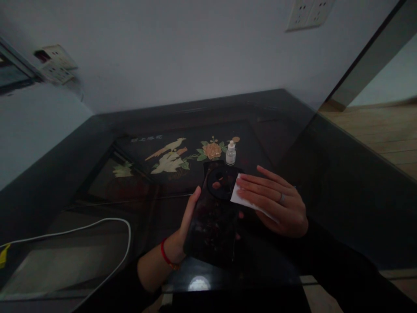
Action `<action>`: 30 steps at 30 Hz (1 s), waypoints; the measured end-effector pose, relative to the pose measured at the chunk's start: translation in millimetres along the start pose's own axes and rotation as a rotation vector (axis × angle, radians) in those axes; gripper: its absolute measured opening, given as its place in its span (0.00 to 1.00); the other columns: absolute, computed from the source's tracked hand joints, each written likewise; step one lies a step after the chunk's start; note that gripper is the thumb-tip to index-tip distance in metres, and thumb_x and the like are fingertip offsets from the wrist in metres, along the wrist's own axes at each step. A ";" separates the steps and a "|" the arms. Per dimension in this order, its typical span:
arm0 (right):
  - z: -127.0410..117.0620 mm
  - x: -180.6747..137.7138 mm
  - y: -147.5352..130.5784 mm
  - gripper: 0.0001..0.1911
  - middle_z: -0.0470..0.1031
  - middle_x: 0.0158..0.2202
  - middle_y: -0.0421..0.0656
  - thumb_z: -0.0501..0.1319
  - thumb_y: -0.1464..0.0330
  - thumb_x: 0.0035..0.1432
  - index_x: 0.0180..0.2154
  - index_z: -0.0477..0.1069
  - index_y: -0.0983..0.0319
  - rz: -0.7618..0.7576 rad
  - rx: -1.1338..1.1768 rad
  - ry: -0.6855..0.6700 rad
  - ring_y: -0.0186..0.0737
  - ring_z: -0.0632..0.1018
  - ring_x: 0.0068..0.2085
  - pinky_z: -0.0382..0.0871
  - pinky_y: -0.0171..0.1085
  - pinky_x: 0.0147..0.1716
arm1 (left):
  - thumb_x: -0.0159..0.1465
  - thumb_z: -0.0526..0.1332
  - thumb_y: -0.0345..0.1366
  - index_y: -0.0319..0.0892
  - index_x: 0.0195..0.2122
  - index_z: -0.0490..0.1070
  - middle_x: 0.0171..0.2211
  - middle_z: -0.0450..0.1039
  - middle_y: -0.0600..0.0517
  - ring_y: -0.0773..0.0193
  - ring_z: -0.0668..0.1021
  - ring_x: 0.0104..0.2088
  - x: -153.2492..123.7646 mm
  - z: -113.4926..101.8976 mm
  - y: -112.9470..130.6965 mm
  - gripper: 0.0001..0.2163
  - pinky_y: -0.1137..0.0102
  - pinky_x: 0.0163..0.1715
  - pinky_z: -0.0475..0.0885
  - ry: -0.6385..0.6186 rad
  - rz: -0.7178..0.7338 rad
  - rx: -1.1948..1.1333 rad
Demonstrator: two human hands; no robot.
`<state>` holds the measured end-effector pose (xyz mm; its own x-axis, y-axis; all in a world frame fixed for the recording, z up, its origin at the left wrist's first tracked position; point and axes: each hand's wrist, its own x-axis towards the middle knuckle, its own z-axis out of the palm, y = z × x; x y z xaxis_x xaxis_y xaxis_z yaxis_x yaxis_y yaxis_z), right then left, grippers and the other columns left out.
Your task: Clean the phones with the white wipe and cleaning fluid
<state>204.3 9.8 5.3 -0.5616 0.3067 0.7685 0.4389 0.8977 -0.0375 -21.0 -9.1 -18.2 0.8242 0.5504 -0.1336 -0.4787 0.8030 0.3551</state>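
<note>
A dark phone [213,221] with a large round camera ring lies back-up in my left hand [187,221], whose thumb runs along its left edge while fingertips show at its right edge. Smudges mark its glossy back. Under the fingers of my right hand [282,202] is a folded white wipe [241,198], pressed at the right side of the camera ring. Just beyond the phone a small dropper bottle [230,154] with a white cap stands upright. Part of a black piece [213,164] shows behind the phone's top edge; what it is I cannot tell.
The glossy black table [286,143] bears a bird-and-flower picture [169,158]. A white cable [107,219] curves across its left side, with a yellow tag [4,255] at the edge. Wall sockets [309,14] are at upper right, and a power strip [57,65] is at upper left.
</note>
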 end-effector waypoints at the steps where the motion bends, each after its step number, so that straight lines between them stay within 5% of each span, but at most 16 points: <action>1: 0.1 0.2 -0.3 0.16 0.77 0.49 0.55 0.55 0.77 0.60 0.49 0.72 0.70 0.004 -0.003 0.001 0.46 0.74 0.56 0.65 0.52 0.58 | 0.62 0.50 0.59 0.37 0.53 0.70 0.44 0.78 0.42 0.52 0.81 0.39 0.2 -0.9 0.5 0.31 0.60 0.42 0.70 -0.002 -0.006 0.008; 8: 8.4 4.4 -4.3 0.16 0.75 0.52 0.53 0.51 0.75 0.64 0.51 0.70 0.68 0.010 0.001 -0.071 0.44 0.72 0.58 0.63 0.51 0.60 | 0.63 0.45 0.59 0.31 0.50 0.72 0.39 0.79 0.39 0.52 0.80 0.36 -3.5 -15.6 -25.3 0.35 0.59 0.41 0.71 0.239 -0.118 0.106; 15: 8.8 1.8 -2.7 0.17 0.75 0.53 0.51 0.50 0.74 0.65 0.52 0.70 0.68 -0.047 0.042 -0.122 0.45 0.71 0.59 0.64 0.53 0.59 | 0.62 0.46 0.62 0.33 0.52 0.71 0.38 0.79 0.41 0.51 0.80 0.37 -2.5 -16.3 -13.3 0.36 0.56 0.41 0.71 0.247 -0.103 0.106; 19: 1.7 -2.5 3.8 0.17 0.77 0.51 0.51 0.53 0.76 0.62 0.51 0.70 0.67 -0.047 0.035 -0.098 0.44 0.73 0.57 0.65 0.52 0.58 | 0.61 0.51 0.59 0.39 0.54 0.69 0.39 0.79 0.45 0.53 0.80 0.38 4.1 -8.4 -0.7 0.31 0.59 0.41 0.72 0.115 0.032 0.025; 22: 0.2 -3.3 4.5 0.18 0.76 0.52 0.52 0.53 0.76 0.62 0.53 0.69 0.67 -0.012 0.029 -0.075 0.44 0.72 0.58 0.65 0.52 0.59 | 0.61 0.52 0.59 0.38 0.53 0.70 0.39 0.79 0.44 0.53 0.81 0.37 4.5 -6.1 -1.8 0.31 0.60 0.39 0.72 0.041 0.004 0.016; 30: 13.7 3.3 -8.7 0.18 0.74 0.54 0.51 0.48 0.72 0.66 0.54 0.68 0.68 -0.064 0.089 -0.146 0.44 0.67 0.62 0.61 0.53 0.61 | 0.66 0.45 0.55 0.34 0.56 0.68 0.37 0.79 0.41 0.50 0.80 0.36 4.4 -15.0 -22.6 0.31 0.53 0.43 0.71 0.277 0.056 0.142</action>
<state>189.0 7.3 -0.6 -0.6852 0.2845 0.6705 0.3384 0.9395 -0.0528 -11.0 -21.4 -40.7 0.6745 0.6501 -0.3499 -0.4583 0.7403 0.4919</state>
